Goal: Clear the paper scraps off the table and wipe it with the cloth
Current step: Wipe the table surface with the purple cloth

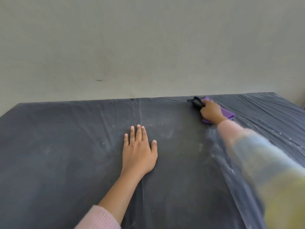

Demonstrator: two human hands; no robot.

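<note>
Purple cloth (227,114), folded flat, far right of dusty black table (66,146)

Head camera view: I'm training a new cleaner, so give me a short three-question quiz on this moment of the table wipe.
1. True or false: the left hand lies flat on the table.
2. Which does the right hand rest on? A) a sponge B) the purple cloth C) a paper towel
3. Fill in: the black object by the right hand sits near the table's ____ edge.

Key: 1 true; 2 B; 3 far. No paper scraps show, only pale smears.
</note>
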